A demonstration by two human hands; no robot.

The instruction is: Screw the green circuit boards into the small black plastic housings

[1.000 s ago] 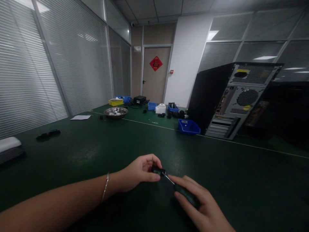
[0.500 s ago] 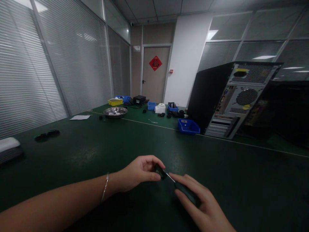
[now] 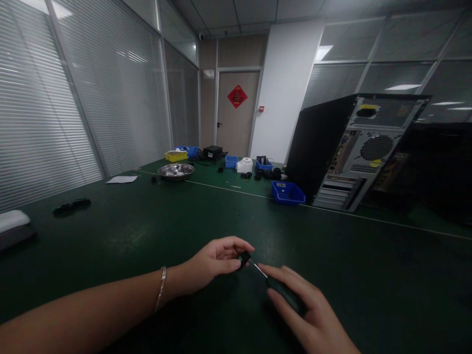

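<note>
In my left hand, between thumb and fingers, is a small dark part; its exact kind is too small to tell. My right hand is wrapped round the dark green handle of a screwdriver. The thin metal shaft points up and left at the dark part. Its tip is at or very near the part, and I cannot tell whether they touch. Both hands are held above the dark green table.
A blue bin stands ahead, beside a large black computer case. Further back are a metal bowl, a yellow basket and a white device. At left lie a paper sheet and dark items.
The dark part has turned in my left fingers and shows a squarer end, slightly apart from where the shaft met it. My right hand and the screwdriver have hardly moved.
</note>
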